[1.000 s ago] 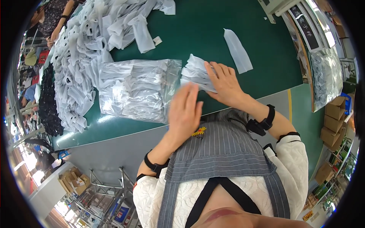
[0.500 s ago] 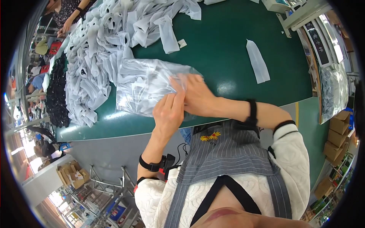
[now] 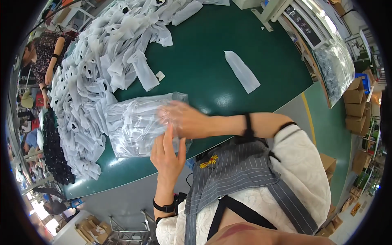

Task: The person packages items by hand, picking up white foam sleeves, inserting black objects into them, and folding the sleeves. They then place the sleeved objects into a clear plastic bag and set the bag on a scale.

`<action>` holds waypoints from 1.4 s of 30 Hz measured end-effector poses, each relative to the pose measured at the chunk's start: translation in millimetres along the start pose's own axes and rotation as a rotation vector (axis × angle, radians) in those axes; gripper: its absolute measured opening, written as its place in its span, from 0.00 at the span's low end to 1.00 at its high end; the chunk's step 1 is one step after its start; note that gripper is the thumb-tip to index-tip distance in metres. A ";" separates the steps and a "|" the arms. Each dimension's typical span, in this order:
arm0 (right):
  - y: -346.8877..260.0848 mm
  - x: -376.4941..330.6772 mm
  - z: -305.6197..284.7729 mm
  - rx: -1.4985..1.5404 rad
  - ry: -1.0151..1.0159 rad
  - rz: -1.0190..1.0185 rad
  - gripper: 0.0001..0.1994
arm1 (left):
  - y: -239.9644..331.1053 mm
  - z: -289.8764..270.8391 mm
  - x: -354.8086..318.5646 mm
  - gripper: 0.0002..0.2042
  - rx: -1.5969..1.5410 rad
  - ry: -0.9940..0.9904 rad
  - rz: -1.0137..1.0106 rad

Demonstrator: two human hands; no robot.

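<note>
Both hands are on the clear bag (image 3: 139,124) stuffed with white pieces, which lies on the green table (image 3: 212,77) close to its near edge. The left hand (image 3: 166,155) is flat and open, fingers straight and together, pressing against the bag's near right corner, not pinching anything. The right hand (image 3: 183,119) is a bit blurred, fingers spread loosely over the bag's right end; can't tell if it's actually gripping the plastic or just resting on it.

Right up against the bag's left side is a big pile (image 3: 102,69) of white pieces running along the table's left edge. A single white sleeve (image 3: 242,71) lies well apart on the right, with bare green around it. Another person's arm (image 3: 51,67) shows at the far left.
</note>
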State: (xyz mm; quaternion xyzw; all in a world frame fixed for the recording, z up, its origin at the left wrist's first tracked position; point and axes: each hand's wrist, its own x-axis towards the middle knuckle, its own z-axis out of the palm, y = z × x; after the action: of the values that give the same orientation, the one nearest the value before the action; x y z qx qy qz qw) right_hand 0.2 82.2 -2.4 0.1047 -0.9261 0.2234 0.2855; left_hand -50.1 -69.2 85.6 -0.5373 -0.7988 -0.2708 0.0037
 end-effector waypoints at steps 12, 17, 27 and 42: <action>74.8 -116.3 -131.7 0.360 -0.353 0.798 0.09 | 23.8 144.2 89.9 0.25 -0.010 0.067 0.361; 151.7 -52.5 -147.1 0.797 -0.604 0.793 0.10 | 1.4 147.0 38.5 0.23 -0.233 -0.205 0.178; 473.6 54.2 -118.8 -0.427 0.471 0.529 0.19 | -0.9 139.0 16.8 0.24 -0.186 -0.125 -0.062; 304.7 37.2 -54.1 -0.423 0.153 0.687 0.18 | 0.5 138.4 9.8 0.23 -0.255 -0.126 -0.046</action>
State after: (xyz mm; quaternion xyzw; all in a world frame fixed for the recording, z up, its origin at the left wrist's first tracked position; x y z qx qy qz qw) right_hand -102.1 372.9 -49.0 -0.2884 -0.9089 0.1176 0.2775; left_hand -14.4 -0.2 -29.3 -0.5307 -0.7688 -0.3357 -0.1208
